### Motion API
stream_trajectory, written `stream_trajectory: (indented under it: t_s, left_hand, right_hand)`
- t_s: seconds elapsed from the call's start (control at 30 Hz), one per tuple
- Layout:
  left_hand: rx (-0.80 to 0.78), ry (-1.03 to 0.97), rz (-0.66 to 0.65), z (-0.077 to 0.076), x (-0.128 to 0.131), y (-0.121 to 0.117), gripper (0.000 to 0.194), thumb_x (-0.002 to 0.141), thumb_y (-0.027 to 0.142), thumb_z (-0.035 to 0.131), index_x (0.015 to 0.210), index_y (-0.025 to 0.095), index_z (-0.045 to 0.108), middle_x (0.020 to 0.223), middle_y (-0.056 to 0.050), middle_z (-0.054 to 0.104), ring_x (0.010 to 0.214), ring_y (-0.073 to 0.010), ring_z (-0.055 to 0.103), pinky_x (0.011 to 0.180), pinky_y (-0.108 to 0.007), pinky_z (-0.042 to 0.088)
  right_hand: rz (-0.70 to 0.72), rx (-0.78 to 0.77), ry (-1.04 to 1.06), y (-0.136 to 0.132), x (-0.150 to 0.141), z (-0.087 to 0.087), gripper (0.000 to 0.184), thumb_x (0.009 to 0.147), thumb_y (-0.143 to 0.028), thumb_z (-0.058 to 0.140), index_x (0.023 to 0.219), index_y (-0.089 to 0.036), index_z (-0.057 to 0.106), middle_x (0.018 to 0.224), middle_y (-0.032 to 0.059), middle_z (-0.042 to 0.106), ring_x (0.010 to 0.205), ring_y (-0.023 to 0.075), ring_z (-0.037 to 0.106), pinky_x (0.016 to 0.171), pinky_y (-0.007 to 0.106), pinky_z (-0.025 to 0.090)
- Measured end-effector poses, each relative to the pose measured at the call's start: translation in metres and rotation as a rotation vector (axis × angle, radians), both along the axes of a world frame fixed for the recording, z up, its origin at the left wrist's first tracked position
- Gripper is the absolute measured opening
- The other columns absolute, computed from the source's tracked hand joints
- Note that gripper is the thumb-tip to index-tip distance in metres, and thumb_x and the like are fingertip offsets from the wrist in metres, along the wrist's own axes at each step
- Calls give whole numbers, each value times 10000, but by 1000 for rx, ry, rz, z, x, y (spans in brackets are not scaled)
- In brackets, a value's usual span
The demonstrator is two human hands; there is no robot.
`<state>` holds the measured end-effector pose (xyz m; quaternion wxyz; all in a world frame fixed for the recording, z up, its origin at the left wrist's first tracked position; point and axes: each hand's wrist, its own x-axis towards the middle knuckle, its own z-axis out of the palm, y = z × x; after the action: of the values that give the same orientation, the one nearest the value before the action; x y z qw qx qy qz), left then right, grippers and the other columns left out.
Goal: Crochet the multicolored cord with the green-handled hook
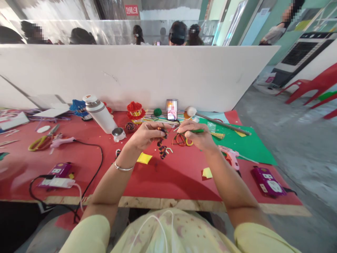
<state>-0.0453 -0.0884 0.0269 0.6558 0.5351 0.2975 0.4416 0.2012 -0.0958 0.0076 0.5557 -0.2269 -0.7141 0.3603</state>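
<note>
My left hand [149, 134] pinches the top of a narrow multicoloured crocheted yarn piece [162, 149], dark with orange flecks, which hangs down over the table. In my right hand [198, 134] is a green-handled crochet hook [197, 131], its tip pointing toward my left hand. The two hands are apart, with the hook's end between them too small to make out. Red and yellow scissors [181, 140] lie just beneath my right fingers. A ball of dark multicoloured yarn [130, 127] rests beyond my left hand, and a lit phone [172, 109] leans upright against the white board.
A white thermos [100, 114] and its steel cup [118, 134] stand at left. Pink glue guns [230, 156] and purple power strips [268, 181] lie on both sides, with a black cable [101, 158] at left. A stick [223, 123] crosses green paper [259, 151]. A white board [131, 77] borders the back.
</note>
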Motion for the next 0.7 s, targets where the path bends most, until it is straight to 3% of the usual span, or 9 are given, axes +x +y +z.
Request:
stream_trajectory:
  t_s: [0.1,0.17,0.27,0.37,0.47,0.57,0.7]
  left_hand:
    - [65,-52,39,-5,16,-3,348,625,192,975,965,168,909,782,-80,813,617,-134,681,547,-229,523]
    - [107,-122,83,-10,27,-4,302,604,227,1010,883,183,902,847,-75,825,693,-157,713,609,-251,565]
    - [117,-156,178,-16,34,-5,274,586,258,1034,814,205,891,784,-37,804,626,-115,658,553,-221,522]
    - [89,-112,201,-18,32,-4,239,623,275,1021,812,206,893,746,-27,792,568,-90,616,523,-213,507]
    - [53,-102,189,-17,27,-3,236,639,264,1005,844,212,899,795,-37,815,591,-100,641,553,-224,535]
    - [25,-107,163,-16,25,-3,285,633,262,1001,897,213,903,799,-41,815,635,-119,667,577,-231,548]
    - [25,-86,149,-14,26,-2,274,710,392,979,885,197,901,840,-59,816,666,-132,679,533,-219,529]
  right_hand:
    - [-57,-39,126,-1,-20,-15,262,878,-604,811,926,-358,884,938,28,840,1008,235,769,960,441,617]
    - [-131,-13,208,-5,-36,-23,286,876,-625,802,958,-362,879,1057,34,848,1102,261,771,1038,490,609]
    - [-294,36,298,-11,-50,-30,206,887,-536,827,1000,-371,875,1108,29,855,1128,265,773,1100,505,588]
    - [-398,-85,373,-11,-52,-36,225,880,-542,829,987,-349,870,1053,22,862,1081,259,786,1088,485,602]
    - [-385,-242,402,-5,-49,-42,332,848,-628,819,959,-318,862,1053,25,863,1081,266,794,1078,484,617]
    - [-363,-288,419,0,-49,-46,357,822,-643,835,945,-309,861,1042,21,864,1098,265,794,1079,473,614]
    - [-272,-348,397,2,-47,-42,380,801,-663,845,939,-310,863,1069,19,866,1134,260,787,1052,434,616]
